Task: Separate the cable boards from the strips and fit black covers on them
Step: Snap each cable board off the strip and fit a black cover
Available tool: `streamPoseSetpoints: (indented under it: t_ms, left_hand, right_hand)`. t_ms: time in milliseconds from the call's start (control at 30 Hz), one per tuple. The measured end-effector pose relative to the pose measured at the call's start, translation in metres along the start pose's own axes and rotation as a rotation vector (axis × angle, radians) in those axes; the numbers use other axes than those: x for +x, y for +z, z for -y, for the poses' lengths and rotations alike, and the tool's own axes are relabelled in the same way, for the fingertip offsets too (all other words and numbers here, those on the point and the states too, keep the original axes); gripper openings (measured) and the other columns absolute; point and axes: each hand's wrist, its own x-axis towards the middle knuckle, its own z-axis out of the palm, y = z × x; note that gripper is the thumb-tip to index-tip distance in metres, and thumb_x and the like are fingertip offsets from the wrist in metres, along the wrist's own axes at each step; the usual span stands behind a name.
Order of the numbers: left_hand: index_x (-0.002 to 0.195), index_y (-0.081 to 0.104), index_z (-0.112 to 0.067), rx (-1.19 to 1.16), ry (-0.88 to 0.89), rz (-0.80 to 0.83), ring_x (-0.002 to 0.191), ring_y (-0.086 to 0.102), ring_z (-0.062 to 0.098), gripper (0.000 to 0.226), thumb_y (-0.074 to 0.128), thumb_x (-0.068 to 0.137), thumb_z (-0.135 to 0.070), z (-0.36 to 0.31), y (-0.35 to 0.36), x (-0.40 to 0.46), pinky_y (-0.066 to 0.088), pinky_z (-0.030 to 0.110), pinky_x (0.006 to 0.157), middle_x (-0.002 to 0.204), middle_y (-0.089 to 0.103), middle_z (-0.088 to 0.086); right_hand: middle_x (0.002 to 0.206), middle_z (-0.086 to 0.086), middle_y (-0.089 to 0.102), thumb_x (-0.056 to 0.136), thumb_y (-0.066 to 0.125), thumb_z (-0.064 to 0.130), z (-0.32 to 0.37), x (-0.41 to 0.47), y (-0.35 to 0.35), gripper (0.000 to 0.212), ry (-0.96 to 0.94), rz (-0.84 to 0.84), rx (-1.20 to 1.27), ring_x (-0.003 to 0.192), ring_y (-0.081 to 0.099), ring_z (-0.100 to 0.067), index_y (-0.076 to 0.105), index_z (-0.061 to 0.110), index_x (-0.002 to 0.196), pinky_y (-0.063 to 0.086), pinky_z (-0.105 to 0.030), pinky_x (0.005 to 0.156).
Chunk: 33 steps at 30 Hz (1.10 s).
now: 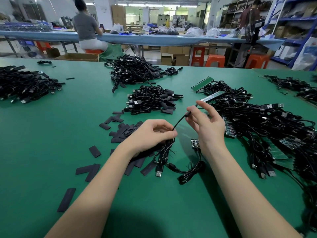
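Above the green bench (51, 134), the left hand (151, 134) pinches a black cable (180, 120) whose coil hangs below it. The right hand (207, 122) holds the cable's upper end between its fingertips. Loose black covers (120, 129) lie just left; a small board (195, 143) rests beneath the right wrist.

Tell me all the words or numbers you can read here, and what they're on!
None can be read.
Green board strips: markings too small.
Small board beside the right hand: print blurred.
Cardboard boxes under the far bench: nothing legible.
Black covers and the cable in the left hand: no print visible.
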Motion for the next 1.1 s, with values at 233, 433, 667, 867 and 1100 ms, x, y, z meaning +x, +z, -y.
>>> streamPoseSetpoints:
  t_ms: [233,433,667,867,1100]
  left_hand:
    - [0.097,0.071,-0.008,-0.182,0.001,-0.072,0.082,0.075,0.032,0.005,0.069,0.095,-0.012,-0.012,0.001,0.007,0.063,0.042,0.076,0.096,0.074,0.010]
    - [0.102,0.073,-0.020,0.262,0.065,-0.299,0.060,0.072,0.015,0.011,0.063,0.098,-0.020,-0.026,-0.016,0.035,0.052,0.020,0.053,0.091,0.076,0.000]
    - [0.118,0.074,-0.019,0.829,0.133,-0.463,0.108,0.064,0.026,0.027,0.052,0.102,-0.018,-0.050,-0.053,0.100,0.050,0.043,0.099,0.123,0.070,0.005]
    - [0.125,0.068,-0.024,1.196,0.179,-0.385,0.122,0.053,0.031,0.033,0.048,0.102,-0.013,-0.054,-0.077,0.147,0.036,0.045,0.103,0.131,0.064,0.004]
    - [0.147,0.045,-0.021,1.197,-0.048,-0.181,0.144,0.036,0.028,0.044,0.038,0.106,-0.037,-0.014,-0.074,0.150,0.022,0.052,0.119,0.150,0.049,0.008]
  right_hand:
    - [0.100,-0.007,0.075,0.103,0.055,0.038,0.000,0.009,-0.009,0.029,0.241,-0.099,-0.120,0.079,0.068,-0.021,0.063,0.013,0.116,0.061,-0.033,0.074]
    - [0.100,-0.001,0.075,0.104,0.047,0.041,-0.007,0.014,-0.019,0.035,0.249,-0.021,-0.490,0.076,0.062,-0.018,0.068,0.016,0.093,0.052,-0.032,0.071]
    - [0.088,0.024,0.067,0.089,0.067,0.041,-0.010,0.013,-0.020,0.013,-0.015,0.107,-0.949,0.078,0.058,0.012,0.070,0.032,0.080,0.041,-0.016,0.065]
    - [0.086,0.022,0.068,0.088,0.069,0.040,-0.012,0.014,-0.022,0.013,0.082,0.193,-0.984,0.088,0.061,-0.007,0.072,0.030,0.081,0.041,-0.028,0.073]
    - [0.093,0.016,0.070,0.088,0.067,0.038,-0.007,0.015,-0.024,0.010,-0.011,0.214,-1.153,0.085,0.064,-0.009,0.070,0.030,0.083,0.046,-0.028,0.074]
